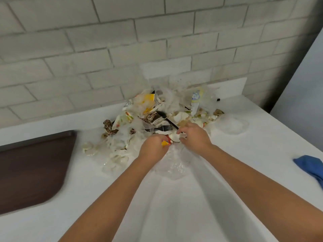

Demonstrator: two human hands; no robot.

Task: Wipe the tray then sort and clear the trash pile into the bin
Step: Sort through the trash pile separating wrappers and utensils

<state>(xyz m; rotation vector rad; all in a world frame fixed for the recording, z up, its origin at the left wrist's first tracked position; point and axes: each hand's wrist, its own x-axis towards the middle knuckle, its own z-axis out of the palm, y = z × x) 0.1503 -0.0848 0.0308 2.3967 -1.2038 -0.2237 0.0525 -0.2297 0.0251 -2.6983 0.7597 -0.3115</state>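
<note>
Reaching forward, both bare arms stretch over the white counter (174, 198) to the near edge of the pile (167, 103). Left hand (153, 148) is palm down, fingers curled, gripping a yellow-red wrapper (165, 143) that pokes out on its thumb side. Right hand (194, 137) sits just beside it, fingers curled into the trash, index tip by the end of a black utensil (166, 118), thumb near a white scrap (174, 137); can't tell what it actually grips, if anything. Pile sits at the back of the counter against the tiled wall (104, 49): white paper and tissue, clear film, printed wrappers, a black fork (162, 128) lying flat near the hands. Crumpled clear plastic (174, 166) lies under and just in front of both wrists. Brown tray (35, 172) lies flat on the counter left of the pile, apart from it, cut off by the left frame edge. Blue cloth (311, 166) lies on the counter far right, well apart from the pile, also cut off. A clear plastic piece (232, 125) lies right of the pile; too blurred to say lid or bag. Fingertips of both hands are hidden in the trash.
</note>
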